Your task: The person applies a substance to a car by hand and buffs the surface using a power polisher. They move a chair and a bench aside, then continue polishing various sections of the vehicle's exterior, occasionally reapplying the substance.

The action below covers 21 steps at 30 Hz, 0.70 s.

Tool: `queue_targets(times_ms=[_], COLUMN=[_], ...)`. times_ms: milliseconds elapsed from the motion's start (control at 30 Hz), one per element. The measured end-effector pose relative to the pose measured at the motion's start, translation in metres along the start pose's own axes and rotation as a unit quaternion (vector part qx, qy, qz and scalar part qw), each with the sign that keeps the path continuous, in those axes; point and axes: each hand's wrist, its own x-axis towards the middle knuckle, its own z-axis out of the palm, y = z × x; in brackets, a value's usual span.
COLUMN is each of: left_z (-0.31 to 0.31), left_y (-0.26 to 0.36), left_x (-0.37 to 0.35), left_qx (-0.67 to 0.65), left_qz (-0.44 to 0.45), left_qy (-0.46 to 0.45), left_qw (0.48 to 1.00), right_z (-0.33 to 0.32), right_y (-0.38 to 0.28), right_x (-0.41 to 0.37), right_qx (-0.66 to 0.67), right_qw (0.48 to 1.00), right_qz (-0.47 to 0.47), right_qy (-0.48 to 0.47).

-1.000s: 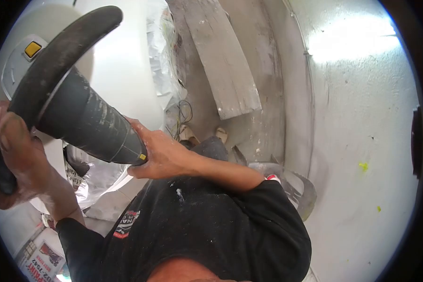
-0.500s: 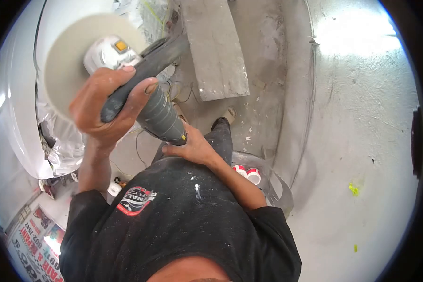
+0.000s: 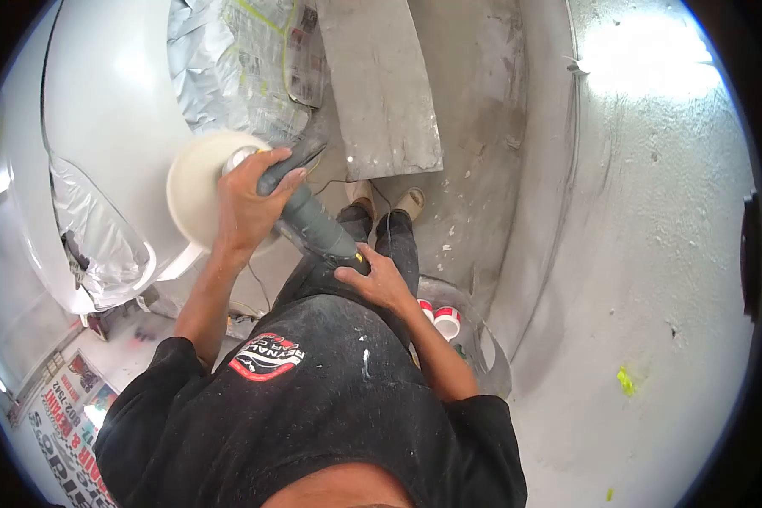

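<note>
Both my hands hold a dark grey polisher (image 3: 323, 227) across the front of my body. Fingers of my left hand (image 3: 252, 196) wrap the black front handle (image 3: 300, 162) near the polisher's head. At the rear end of the grip, my right hand (image 3: 383, 281) is closed around the body. The round cream pad (image 3: 193, 188) faces left and overlaps the edge of the glossy white car panel (image 3: 118, 93) in this view. My left hand and forearm cover part of the pad.
Silver masking and newspaper (image 3: 258, 72) cover part of the car; more plastic sheeting (image 3: 97, 224) hangs lower left. A grey board (image 3: 381, 93) lies ahead of my feet. Red-and-white containers (image 3: 447, 322) stand right of my legs. A cord (image 3: 258, 284) runs along the floor, and a wall (image 3: 643, 237) rises right.
The polisher has moved lower and to the right in view, with its pad turned more edge-on toward the car. Both hands have kept hold of it and moved along.
</note>
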Motion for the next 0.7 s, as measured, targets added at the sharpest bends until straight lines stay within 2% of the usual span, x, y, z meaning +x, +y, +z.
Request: queue_targets(times_ms=[100,133,233,300,433,467,500,567,600,633,667,700], left_z=[0.005,0.007,0.014,0.019,0.032,0.04,0.04,0.047,0.048,0.05,0.061,0.071], left_y=[-0.022,-0.03,-0.05,-0.059,-0.091,-0.092,-0.089,-0.087,-0.087,-0.094,-0.103,-0.105], left_x=[-0.003,-0.007,-0.015,-0.025,-0.047,-0.049,-0.053,-0.056,-0.068,-0.079,-0.074,-0.065], left_qx=[0.008,0.012,0.027,0.055,0.114,0.098,0.085,0.126,0.13,0.131,0.132,0.125], left_qz=[-0.059,-0.077,-0.125,-0.134,-0.143,-0.171,-0.202,-0.206,-0.22,-0.228,-0.229,-0.227], left_qy=[0.012,0.015,0.038,0.054,0.069,0.081,0.085,0.088,0.079,0.08,0.094,0.114], left_qw=[0.998,0.997,0.991,0.988,0.981,0.977,0.972,0.966,0.964,0.962,0.96,0.959], right_z=[-0.022,-0.029,-0.083,-0.122,-0.187,-0.2,-0.206,-0.219,-0.22,-0.221,-0.226,-0.233], right_y=[-0.006,0.005,0.03,0.08,0.149,0.16,0.167,0.175,0.196,0.204,0.243,0.2], right_x=[0.015,0.025,0.073,0.129,0.252,0.29,0.315,0.35,0.359,0.369,0.395,0.382], right_qx=[0.008,0.062,-0.05,-0.062,-0.145,-0.182,-0.215,-0.135,-0.082,-0.065,-0.081,-0.015], right_qw=[0.998,0.995,0.988,0.967,0.931,0.919,0.907,0.935,0.948,0.954,0.963,0.976], right_qz=[0.063,0.075,0.088,0.059,0.116,0.126,0.144,0.133,0.118,0.113,0.114,0.127], right_qy=[-0.023,-0.009,0.12,0.242,0.313,0.325,0.332,0.3,0.284,0.27,0.23,0.175])
